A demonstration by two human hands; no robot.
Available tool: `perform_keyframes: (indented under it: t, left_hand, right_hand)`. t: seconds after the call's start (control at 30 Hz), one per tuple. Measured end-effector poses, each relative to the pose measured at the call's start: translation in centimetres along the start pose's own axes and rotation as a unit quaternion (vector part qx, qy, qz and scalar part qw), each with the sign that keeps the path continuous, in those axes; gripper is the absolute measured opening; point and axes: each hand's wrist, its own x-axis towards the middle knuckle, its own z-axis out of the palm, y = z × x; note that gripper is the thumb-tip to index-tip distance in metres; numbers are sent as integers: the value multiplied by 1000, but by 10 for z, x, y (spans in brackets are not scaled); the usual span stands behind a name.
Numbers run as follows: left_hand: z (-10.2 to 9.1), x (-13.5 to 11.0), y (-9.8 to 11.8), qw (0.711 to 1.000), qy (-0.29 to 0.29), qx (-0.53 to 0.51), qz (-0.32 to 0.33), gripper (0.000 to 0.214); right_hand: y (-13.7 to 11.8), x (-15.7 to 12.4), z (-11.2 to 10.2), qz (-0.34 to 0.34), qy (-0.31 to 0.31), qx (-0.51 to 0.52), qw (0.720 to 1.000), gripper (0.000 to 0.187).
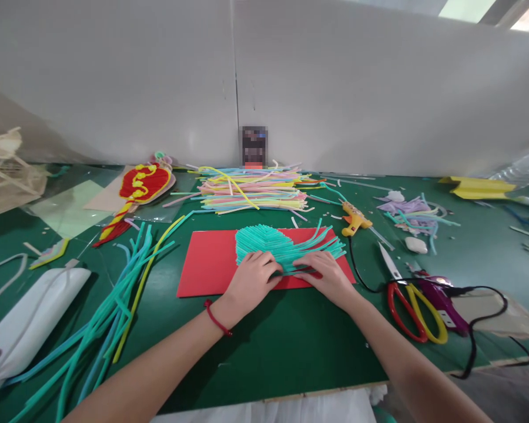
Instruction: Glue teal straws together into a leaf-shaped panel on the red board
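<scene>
On red card (205, 264), teal pipe-cleaner piece (262, 239), near edge under left hand (253, 277) and right hand (328, 275), grip unclear.

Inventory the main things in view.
Stem piece: one, teal, on board
Board: one, red, centre
Stem pile: many, multicoloured, behind board
Loose stems: many, mostly teal, left
Fan: one, mostly red, back left
Glue gun: one, yellow, right
Scissors: one, red-yellow handles, right
Handheld tool: one, purple, right
Scraps: several, mostly lilac, right
Corded device: one, white, left
Sheet: one, yellow, right
Table: one, green, beneath
Left hand: one, on stem piece
Right hand: one, on stem piece
</scene>
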Motion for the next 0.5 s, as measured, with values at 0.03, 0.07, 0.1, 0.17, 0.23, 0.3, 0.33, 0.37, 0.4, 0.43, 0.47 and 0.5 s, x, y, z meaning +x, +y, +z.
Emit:
perform_keyframes:
  t: [0.03, 0.07, 0.1, 0.17, 0.23, 0.3, 0.33, 0.37, 0.4, 0.43, 0.47, 0.5]
  left_hand:
    - [0, 1, 0, 1000, 1, -4, -4, 9]
    - [0, 1, 0, 1000, 1, -7, -9, 9]
    - [0, 2, 0, 1000, -1, -11, -12, 9]
    - [0, 3, 1, 1000, -2, -13, -16, 8]
    - [0, 4, 1, 1000, -2, -10, -13, 7]
    - [1, 4, 1, 1000, -1, -4, -8, 7]
    - [1, 4, 0, 1000, 0, -2, -5, 7]
    - [1, 4, 0, 1000, -1, -1, -3, 8]
    - [1, 4, 0, 1000, -2, -1, -2, 8]
    - [1, 4, -1, 1000, -4, -1, 0, 9]
    - [1, 4, 0, 1000, -7, -1, 1, 9]
    - [0, 4, 0, 1000, -9, 2, 2, 8]
  right_hand:
    - [1, 0, 1, 4, 1, 4, 1000, 13]
    - [1, 0, 2, 8, 2, 8, 1000, 13]
    - [2, 0, 3, 12, 3, 11, 1000, 12]
    - [3, -1, 4, 19, 4, 17, 1000, 12]
    - [4, -1, 5, 22, 2, 22, 1000, 12]
    - [6, -1, 3, 21, -6, 25, 999, 12]
    - [6, -1, 2, 20, -13, 28, 999, 13]
    - [7, -1, 1, 19, -20, 31, 999, 13]
    - [8, -1, 0, 19, -28, 36, 999, 14]
    - [9, -2, -2, 19, -34, 42, 998, 14]
    - [10, -2, -3, 19, -38, 49, 998, 15]
    - [11, -3, -5, 20, -40, 54, 998, 16]
